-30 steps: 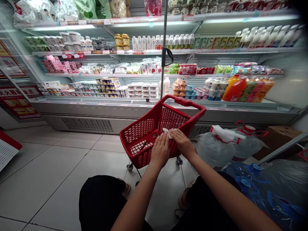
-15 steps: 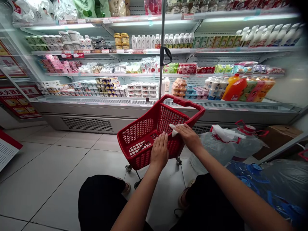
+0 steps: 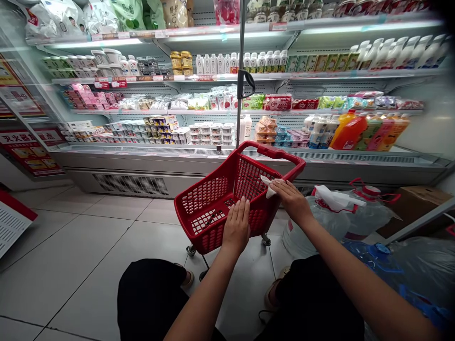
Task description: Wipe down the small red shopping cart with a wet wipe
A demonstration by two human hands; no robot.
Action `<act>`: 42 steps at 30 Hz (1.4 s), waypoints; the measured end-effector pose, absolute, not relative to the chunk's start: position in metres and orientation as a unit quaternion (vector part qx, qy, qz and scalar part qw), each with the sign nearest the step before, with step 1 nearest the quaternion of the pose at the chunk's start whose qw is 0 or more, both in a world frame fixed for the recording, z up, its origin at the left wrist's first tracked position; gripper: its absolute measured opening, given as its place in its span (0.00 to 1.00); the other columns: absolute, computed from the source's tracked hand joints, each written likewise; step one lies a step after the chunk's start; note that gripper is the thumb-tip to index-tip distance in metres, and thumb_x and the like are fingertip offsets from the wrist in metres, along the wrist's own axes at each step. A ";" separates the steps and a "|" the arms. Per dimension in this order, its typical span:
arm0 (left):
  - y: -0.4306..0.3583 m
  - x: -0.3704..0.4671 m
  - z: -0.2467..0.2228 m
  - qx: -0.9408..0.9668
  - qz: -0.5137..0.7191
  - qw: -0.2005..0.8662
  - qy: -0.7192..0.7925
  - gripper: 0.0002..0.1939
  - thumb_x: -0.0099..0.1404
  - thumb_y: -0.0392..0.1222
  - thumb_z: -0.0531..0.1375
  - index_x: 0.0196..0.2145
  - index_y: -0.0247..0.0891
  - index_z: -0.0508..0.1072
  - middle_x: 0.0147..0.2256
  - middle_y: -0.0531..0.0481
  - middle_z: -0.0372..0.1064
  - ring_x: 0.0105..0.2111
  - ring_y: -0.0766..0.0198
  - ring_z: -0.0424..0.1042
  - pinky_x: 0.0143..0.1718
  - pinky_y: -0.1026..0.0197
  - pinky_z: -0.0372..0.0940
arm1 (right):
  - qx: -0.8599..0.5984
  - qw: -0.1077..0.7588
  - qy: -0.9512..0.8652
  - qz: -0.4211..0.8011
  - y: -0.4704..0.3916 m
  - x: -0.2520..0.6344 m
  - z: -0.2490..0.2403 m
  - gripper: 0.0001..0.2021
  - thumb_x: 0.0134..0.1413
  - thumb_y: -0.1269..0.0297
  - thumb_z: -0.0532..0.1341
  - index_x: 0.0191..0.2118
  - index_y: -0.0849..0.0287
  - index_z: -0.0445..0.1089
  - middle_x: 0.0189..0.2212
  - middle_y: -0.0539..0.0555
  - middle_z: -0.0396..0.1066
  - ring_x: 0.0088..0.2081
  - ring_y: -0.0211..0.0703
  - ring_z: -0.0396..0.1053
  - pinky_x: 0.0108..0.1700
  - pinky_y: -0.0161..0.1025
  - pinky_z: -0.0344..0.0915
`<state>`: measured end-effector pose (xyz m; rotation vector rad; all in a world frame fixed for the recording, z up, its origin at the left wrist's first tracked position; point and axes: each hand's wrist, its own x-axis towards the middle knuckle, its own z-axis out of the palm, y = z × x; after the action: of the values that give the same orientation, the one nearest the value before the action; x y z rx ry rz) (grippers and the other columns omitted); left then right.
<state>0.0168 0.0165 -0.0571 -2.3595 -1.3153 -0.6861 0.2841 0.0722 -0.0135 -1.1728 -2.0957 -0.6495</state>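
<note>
Centre: red cart [image 3: 259, 217]. Slightly right of centre: left hand [image 3: 237, 227], flat, fingers extended and together, at cart's near rim, nothing seen in grasp. Farther right, same rim: white tissue [image 3: 270, 192], held by right hand [image 3: 290, 199]. Right of frame: large clear bottles [image 3: 336, 218].

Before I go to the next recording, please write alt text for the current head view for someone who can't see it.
A person's right hand holds a white tissue at the rim of a red shopping cart; the left hand lies flat over the near side. Behind is a stocked fridge.
</note>
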 end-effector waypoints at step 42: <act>0.015 0.026 -0.039 -0.859 -0.229 0.132 -0.438 0.43 0.68 0.39 0.55 0.74 0.25 0.42 0.73 0.35 0.48 0.73 0.51 0.49 0.73 0.49 0.49 | -0.362 0.340 -0.842 -0.211 0.052 0.220 -0.048 0.28 0.68 0.77 0.52 0.70 0.57 0.61 0.65 0.58 0.68 0.67 0.48 0.64 0.70 0.54 0.63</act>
<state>0.0259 0.0153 -0.0388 -2.4949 -1.2709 -0.6643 0.2201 0.0517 -0.0484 -0.9412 -2.1915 -0.5493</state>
